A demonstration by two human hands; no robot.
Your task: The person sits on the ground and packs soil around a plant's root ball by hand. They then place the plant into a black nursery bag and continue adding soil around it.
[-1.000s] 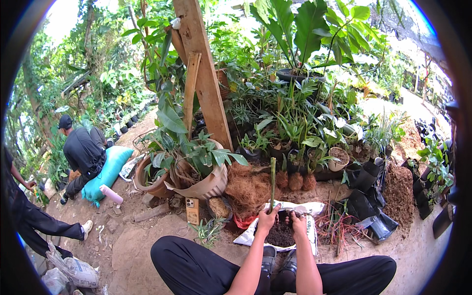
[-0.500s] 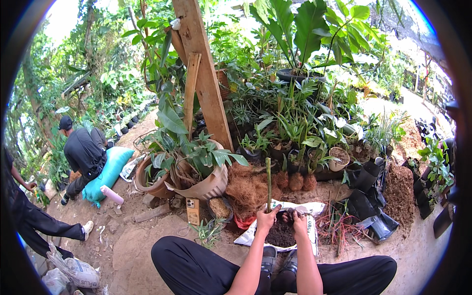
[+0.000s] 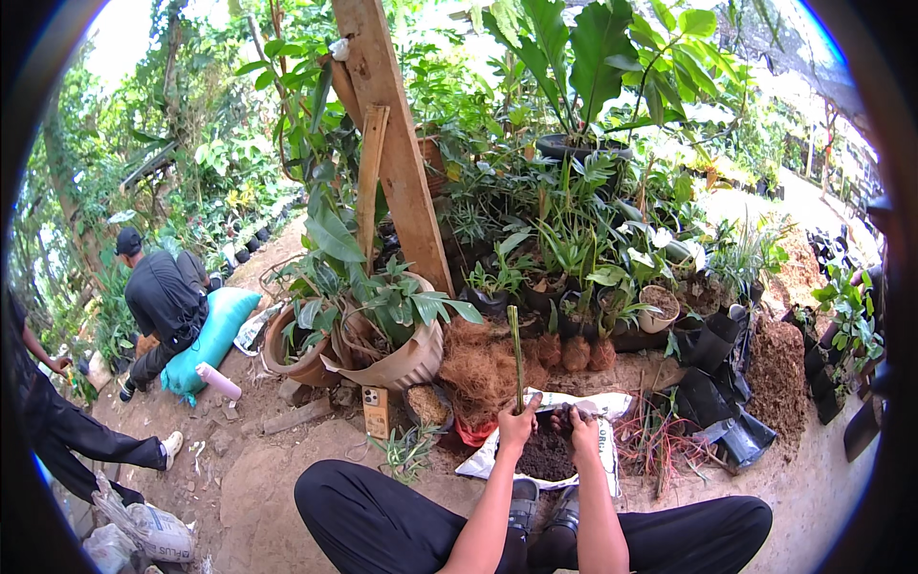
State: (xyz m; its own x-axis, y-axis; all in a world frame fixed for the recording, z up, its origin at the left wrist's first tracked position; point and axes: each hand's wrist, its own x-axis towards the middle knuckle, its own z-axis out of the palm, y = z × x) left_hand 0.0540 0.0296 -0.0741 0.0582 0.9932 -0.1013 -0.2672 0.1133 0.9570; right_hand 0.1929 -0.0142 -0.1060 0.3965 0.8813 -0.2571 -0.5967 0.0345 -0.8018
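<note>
My left hand (image 3: 517, 427) is closed round the lower end of a green stem cutting (image 3: 515, 346), which stands nearly upright with its top leaning slightly left. Just to the right, my right hand (image 3: 579, 436) has its fingers curled together over dark soil; they are dark with soil and seem to pinch a clump of it. Below both hands, the dark soil (image 3: 546, 461) lies on an opened white sack (image 3: 485, 461), between my sandalled feet. The lower tip of the cutting is hidden in my left hand.
Beyond the sack lie brown coconut fibre (image 3: 483, 368) and several husks (image 3: 576, 354). Potted plants (image 3: 397, 335) and a phone (image 3: 376, 411) are at left, black plastic pots (image 3: 727, 426) and reddish roots (image 3: 660, 445) at right. A wooden post (image 3: 397, 153) rises behind. Two people are at far left.
The top of the stem cutting has tipped a little to the left. Both hands stay in nearly the same place over the soil.
</note>
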